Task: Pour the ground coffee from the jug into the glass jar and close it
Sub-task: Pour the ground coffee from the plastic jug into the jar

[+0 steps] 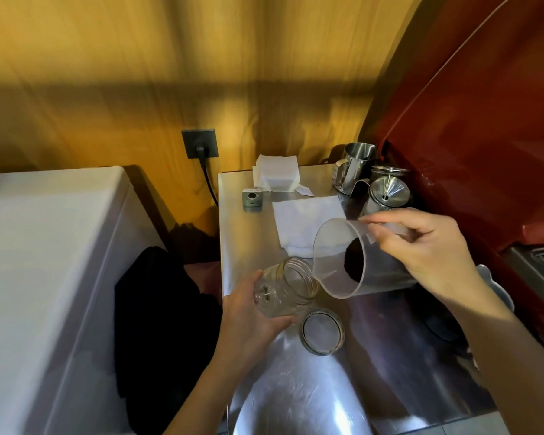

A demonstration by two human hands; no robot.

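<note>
Jug (358, 262) tilted in right hand (421, 246) fingers (387, 219) — left hand (248, 321) grips jar (283, 287).

Warm dim light, glare, bent edges

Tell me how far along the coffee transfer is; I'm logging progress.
Done: the lid is off, lying on the steel counter. In hand: the left hand tilts the glass jar toward the jug, which the right hand tips. The ground coffee sits inside the jug, short of the spout; the jar looks empty. Left: pouring, then closing the jar.
</note>
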